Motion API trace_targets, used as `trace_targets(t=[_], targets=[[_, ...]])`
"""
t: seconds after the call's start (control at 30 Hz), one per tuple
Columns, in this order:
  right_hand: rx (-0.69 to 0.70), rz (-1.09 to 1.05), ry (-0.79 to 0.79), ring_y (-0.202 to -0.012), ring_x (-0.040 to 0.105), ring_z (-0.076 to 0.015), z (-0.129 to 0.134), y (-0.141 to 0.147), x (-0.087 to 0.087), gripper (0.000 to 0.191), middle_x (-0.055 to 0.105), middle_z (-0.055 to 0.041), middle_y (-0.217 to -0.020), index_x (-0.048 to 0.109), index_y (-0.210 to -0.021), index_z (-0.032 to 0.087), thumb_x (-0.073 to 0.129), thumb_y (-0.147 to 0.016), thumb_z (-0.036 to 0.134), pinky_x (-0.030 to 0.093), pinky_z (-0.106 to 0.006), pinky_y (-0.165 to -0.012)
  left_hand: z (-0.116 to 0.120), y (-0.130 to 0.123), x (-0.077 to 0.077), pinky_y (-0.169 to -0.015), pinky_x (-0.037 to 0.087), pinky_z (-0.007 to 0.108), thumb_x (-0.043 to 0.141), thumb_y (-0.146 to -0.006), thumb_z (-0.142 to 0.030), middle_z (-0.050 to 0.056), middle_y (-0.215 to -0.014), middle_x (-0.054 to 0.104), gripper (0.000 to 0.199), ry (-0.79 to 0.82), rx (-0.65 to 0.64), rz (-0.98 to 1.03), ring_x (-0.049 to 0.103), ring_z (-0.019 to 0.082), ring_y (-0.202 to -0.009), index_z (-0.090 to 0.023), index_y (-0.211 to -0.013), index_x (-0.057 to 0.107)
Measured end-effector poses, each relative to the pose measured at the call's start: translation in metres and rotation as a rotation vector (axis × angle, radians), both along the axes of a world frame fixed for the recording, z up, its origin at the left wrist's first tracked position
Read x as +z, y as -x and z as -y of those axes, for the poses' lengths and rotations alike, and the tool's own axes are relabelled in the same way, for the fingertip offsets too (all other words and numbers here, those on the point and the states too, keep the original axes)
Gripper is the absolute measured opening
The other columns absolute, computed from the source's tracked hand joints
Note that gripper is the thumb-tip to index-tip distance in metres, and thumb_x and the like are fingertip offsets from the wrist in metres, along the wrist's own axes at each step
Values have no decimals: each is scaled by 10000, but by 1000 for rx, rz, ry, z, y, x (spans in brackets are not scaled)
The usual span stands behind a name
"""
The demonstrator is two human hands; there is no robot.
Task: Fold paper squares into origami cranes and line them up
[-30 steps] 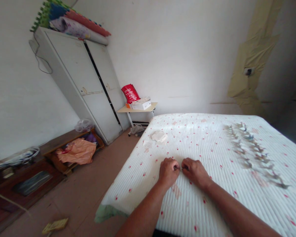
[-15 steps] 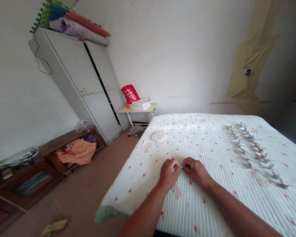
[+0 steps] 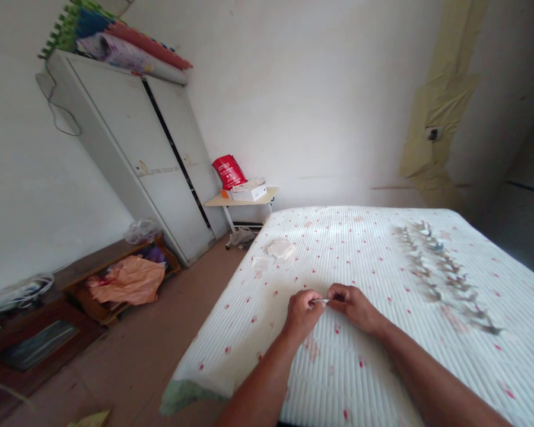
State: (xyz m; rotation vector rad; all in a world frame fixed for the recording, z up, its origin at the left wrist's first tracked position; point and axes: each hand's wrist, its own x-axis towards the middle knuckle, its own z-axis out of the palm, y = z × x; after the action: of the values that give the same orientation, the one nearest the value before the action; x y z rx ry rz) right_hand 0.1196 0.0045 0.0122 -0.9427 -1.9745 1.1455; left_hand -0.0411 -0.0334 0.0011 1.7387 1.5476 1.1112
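Over the bed, my left hand (image 3: 303, 309) and my right hand (image 3: 350, 303) face each other, fingertips nearly meeting. A thin whitish strip, seemingly a small piece of paper (image 3: 321, 300), is pinched between them; most of it is hidden by the fingers. Both hands are closed on it. Beyond my left hand, toward the bed's far left edge, lies a loose pile of thin paper sheets (image 3: 280, 249). To the right, rows of several small folded paper figures (image 3: 454, 270) stand on the cover, blurred in detail.
The bed (image 3: 356, 237) has a white ribbed cover with red dots. Behind it, a small table (image 3: 267, 193) bears a red bag (image 3: 229, 172) and a white box (image 3: 250, 190). A grey cabinet (image 3: 115, 136) and a low wooden stand (image 3: 71, 279) line the left side.
The camera view has turned slightly, so the room shifts left. My hands keep their pinch, and a little more of the pale strip shows between them.
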Motion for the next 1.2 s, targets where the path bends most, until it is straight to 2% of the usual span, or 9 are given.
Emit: trace_targets(t=[0.27,0.53,0.7,0.93,1.07,1.2], targets=[[10,-9,-13,-585,438,-107,-4,-2,-4,108,480,30,-612,507,-658,174,525,-721,260,338,-221,-550,-2,-2,0,-586,372,198,508,-721,-268,-1,-675,608,181,15,-18,24,519,116,-644,-145,-732,641],[40,-17,138,-606,461,-112,-6,-10,4,182,529,9,-665,571,-759,151,536,-737,329,349,-228,-560,-5,-12,4,-563,345,183,469,-720,-217,-22,-622,552,150,-18,-26,45,472,100,-611,-146,-678,594],[33,65,138,-547,415,-97,-6,-14,8,250,478,24,-584,583,-695,139,517,-757,373,308,-219,-505,-7,-16,0,-585,359,191,465,-731,-218,-20,-641,553,147,-55,2,51,478,101,-622,-147,-710,592],[28,11,177,-487,371,-76,-9,-15,5,222,445,47,-521,568,-669,143,543,-716,358,280,-205,-467,-3,-17,1,-643,389,213,492,-742,-204,-2,-679,583,111,-137,19,-32,514,118,-676,-161,-716,590],[43,-19,90,-511,388,-82,-11,-16,-1,148,466,43,-551,561,-670,153,518,-715,287,295,-207,-493,0,-17,4,-701,399,246,482,-753,-176,25,-724,604,122,-254,34,-117,527,141,-740,-163,-705,595],[38,11,14,-582,444,-109,-10,-16,1,141,509,23,-607,564,-690,163,485,-740,268,336,-219,-539,-1,-16,2,-705,413,244,496,-754,-195,36,-795,625,140,-213,39,-67,543,147,-779,-167,-812,621]])
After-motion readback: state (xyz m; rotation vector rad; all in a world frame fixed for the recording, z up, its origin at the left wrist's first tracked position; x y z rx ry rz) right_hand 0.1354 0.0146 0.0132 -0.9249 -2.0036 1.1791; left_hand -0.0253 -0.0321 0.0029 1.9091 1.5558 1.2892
